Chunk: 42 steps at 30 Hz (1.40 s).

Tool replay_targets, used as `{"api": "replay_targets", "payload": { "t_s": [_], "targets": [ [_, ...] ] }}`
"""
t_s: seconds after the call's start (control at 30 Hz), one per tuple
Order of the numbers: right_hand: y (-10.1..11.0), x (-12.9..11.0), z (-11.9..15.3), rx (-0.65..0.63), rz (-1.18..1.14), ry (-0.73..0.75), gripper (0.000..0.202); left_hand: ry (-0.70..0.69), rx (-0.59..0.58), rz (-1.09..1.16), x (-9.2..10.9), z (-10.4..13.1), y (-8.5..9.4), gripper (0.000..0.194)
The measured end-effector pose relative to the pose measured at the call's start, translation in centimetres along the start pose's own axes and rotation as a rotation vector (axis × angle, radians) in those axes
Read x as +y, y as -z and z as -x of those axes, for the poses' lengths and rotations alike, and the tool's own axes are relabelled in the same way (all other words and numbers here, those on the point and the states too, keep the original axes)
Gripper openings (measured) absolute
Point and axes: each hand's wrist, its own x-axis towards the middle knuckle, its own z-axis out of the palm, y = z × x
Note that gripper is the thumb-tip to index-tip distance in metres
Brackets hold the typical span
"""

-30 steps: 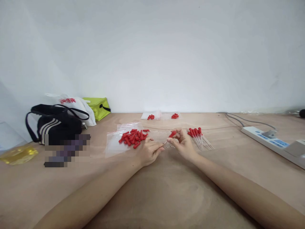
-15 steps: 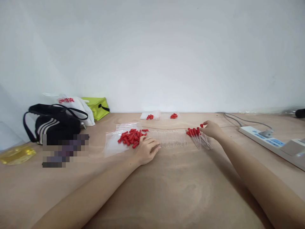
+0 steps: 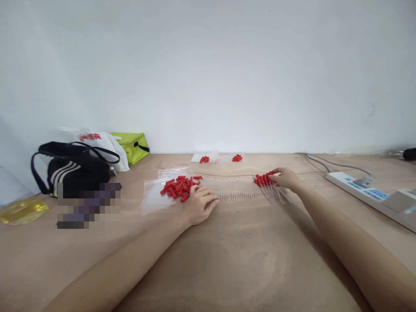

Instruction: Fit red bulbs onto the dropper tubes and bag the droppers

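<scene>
My right hand (image 3: 284,178) pinches the red bulb end of a glass dropper at the right of the row. Beside its fingertips several glass droppers with red rubber bulbs (image 3: 262,179) lie side by side, their clear tubes pointing toward me. Left of these stretches a row of clear glass tubes (image 3: 230,189) without bulbs. My left hand (image 3: 200,205) rests on the table at the row's left end, fingers loosely stretched and apart from the thumb, holding nothing visible. It is closest to a heap of loose red rubber bulbs (image 3: 177,187), partly covering its right side.
Clear zip bags (image 3: 154,200) lie under and beside the heap. Small bags with red bulbs (image 3: 237,158) lie by the wall. At left are a black bag (image 3: 78,173), a white plastic bag (image 3: 112,149) and a green bag (image 3: 130,145); at right, a power strip (image 3: 367,190) with cables.
My right hand has moved slightly left and down, bringing the dropper it pinches in against the other bulbed droppers. The left hand has stayed in place.
</scene>
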Motion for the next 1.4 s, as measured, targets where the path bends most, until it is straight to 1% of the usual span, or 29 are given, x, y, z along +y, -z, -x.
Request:
{"api": "replay_targets", "payload": {
  "t_s": [0.1,0.17,0.23,0.33,0.43,0.53,0.73,0.93,1.03,1.07,1.13,1.23,1.3,1.33,1.4],
  "targets": [
    [0.0,0.1,0.0,-0.053,-0.091,-0.027,0.029,0.001,-0.005,0.003,0.0,0.0,0.0,0.019],
    [0.1,0.2,0.0,-0.062,-0.096,-0.047,0.029,0.004,-0.007,0.004,0.0,0.0,0.0,0.019],
    [0.2,0.3,-0.1,-0.063,-0.051,-0.057,0.028,0.007,-0.010,0.004,0.0,0.0,0.0,0.020],
    [0.5,0.3,-0.2,-0.057,0.067,-0.029,0.023,0.008,-0.014,0.008,0.1,0.0,0.1,0.020],
    [0.7,0.4,-0.3,-0.089,0.134,-0.022,0.021,0.009,-0.009,0.011,0.1,0.0,0.1,0.020],
    [0.8,0.6,-0.4,-0.128,0.113,-0.054,0.022,0.005,-0.005,0.011,0.0,0.0,0.1,0.020],
    [0.6,1.2,-0.6,-0.174,0.014,-0.130,0.012,0.009,-0.007,0.006,0.0,0.1,0.0,0.020],
    [0.7,1.1,-0.2,-0.200,-0.006,-0.146,0.013,0.004,-0.022,-0.004,0.0,0.0,0.0,0.020],
    [0.7,1.4,-0.3,-0.195,0.037,-0.114,0.014,0.008,0.011,-0.044,0.0,0.1,0.0,0.018],
    [0.7,1.5,-0.4,-0.165,0.059,-0.100,0.015,0.023,0.043,-0.074,0.0,0.1,0.1,0.017],
    [0.7,1.6,-0.5,-0.038,0.113,-0.060,0.019,0.076,0.133,-0.154,-0.3,0.2,0.3,0.015],
    [0.6,1.0,-0.2,0.255,0.153,0.053,0.023,0.183,0.260,-0.266,-1.2,0.1,1.0,0.014],
    [0.1,-0.1,0.5,0.422,0.121,0.154,0.026,0.242,0.295,-0.311,-2.2,-0.1,1.7,0.013],
    [-0.4,-0.8,1.1,0.478,0.096,0.209,0.027,0.266,0.302,-0.330,-2.8,-0.2,2.2,0.013],
    [-1.7,-2.4,2.6,0.527,0.068,0.359,0.027,0.315,0.284,-0.365,-4.1,-0.5,3.2,0.013]
  ]
}}
